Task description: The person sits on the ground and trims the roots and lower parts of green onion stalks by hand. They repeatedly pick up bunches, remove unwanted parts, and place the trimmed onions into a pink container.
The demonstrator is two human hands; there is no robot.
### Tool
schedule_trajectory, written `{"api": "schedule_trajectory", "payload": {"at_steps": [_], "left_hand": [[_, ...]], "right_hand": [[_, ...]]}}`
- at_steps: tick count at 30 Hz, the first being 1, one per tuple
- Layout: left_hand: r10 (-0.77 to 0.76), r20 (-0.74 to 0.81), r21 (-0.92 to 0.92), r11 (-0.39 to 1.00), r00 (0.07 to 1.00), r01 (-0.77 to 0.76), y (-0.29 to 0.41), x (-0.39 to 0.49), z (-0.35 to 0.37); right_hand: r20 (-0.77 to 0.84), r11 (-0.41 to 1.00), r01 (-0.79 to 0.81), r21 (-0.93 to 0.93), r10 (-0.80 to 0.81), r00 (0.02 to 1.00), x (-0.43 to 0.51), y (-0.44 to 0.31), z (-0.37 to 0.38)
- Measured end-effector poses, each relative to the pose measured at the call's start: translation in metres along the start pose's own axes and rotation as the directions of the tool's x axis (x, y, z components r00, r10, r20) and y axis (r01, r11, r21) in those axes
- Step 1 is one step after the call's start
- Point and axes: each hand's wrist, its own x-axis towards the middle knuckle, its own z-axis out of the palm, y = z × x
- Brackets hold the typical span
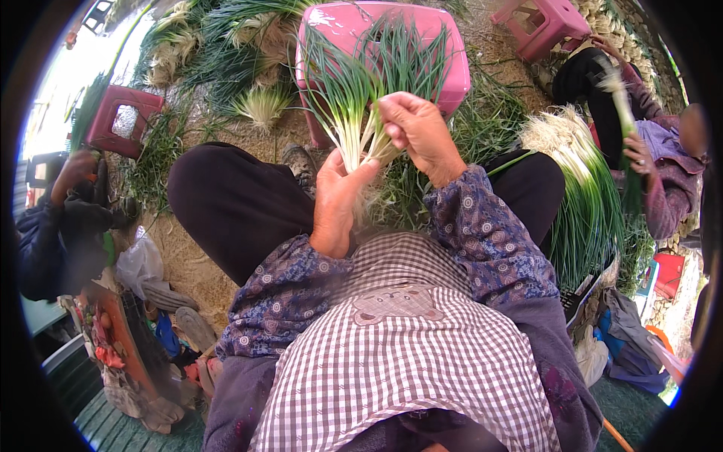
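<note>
My left hand (337,198) is closed around the white lower ends of a bunch of green onions (351,127), held between my knees. Their green leaves fan out over the near part of a pink plastic stool (327,22). At the right side of the bunch is my right hand (415,133), its thumb and forefinger pinched together on thin outer stalks or peeling layers. The roots hang blurred below my left hand. More green onion leaves lie across the stool top behind my right hand.
A large stack of green onions (587,186) lies by my right knee, beside a person (666,164) holding a bunch. Another person (51,226) sits at the left near a dark red stool (121,121). Loose trimmed leaves (486,121) and onion bundles (262,104) cover ground ahead.
</note>
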Motion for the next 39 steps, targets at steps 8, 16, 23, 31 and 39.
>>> {"api": "schedule_trajectory", "payload": {"at_steps": [8,16,23,31,39], "left_hand": [[0.027,-0.016,-0.007,1.0,1.0,-0.027,0.0,0.0,0.008],[0.075,-0.091,0.035,0.997,0.993,-0.072,-0.005,0.001,0.012],[-0.026,-0.049,0.018,0.999,0.998,0.027,-0.006,0.003,0.005],[0.044,-0.016,-0.088,0.995,0.999,-0.046,0.033,-0.001,0.005],[0.468,0.06,0.155,0.868,0.882,-0.471,0.201,0.029,0.019]], "right_hand": [[-0.153,0.941,0.261,-0.215,-0.296,0.943,-0.032,-0.028,-0.008],[0.414,-0.006,0.439,-0.898,-0.342,0.844,0.018,0.01,0.062],[0.392,-0.017,0.454,-0.891,-0.537,0.747,0.018,0.011,0.044],[-0.09,0.418,0.121,-0.9,-0.452,0.888,-0.057,0.01,-0.076],[0.254,0.166,0.257,-0.952,-0.04,0.966,-0.094,0.072,-0.069]]}}
